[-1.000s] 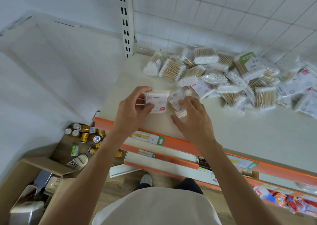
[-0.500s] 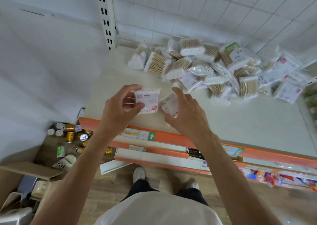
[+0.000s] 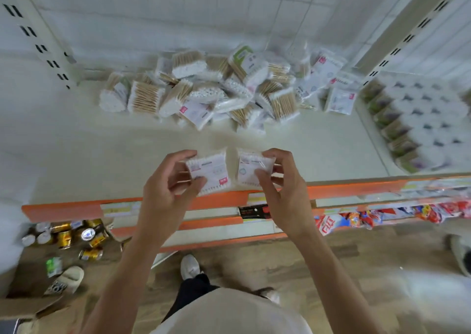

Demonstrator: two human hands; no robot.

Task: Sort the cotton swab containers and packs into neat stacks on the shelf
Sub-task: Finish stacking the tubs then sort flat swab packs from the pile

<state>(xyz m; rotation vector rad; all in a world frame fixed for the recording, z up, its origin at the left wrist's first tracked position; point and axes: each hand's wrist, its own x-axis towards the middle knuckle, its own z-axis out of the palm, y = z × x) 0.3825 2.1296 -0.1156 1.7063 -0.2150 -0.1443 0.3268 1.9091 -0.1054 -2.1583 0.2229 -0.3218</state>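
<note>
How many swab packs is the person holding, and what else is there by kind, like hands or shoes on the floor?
Swab packs in hand: 2, the left pack and the right pack
Hands: 2, left hand and right hand
Loose heaps of packs at the back of the shelf: 1, the heap, too jumbled and blurred to count
Slippers lying on the floor: 1, the slipper
Total: 6

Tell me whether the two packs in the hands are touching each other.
Apart. The head view shows a strip of bare shelf between the left pack and the right pack.
</note>
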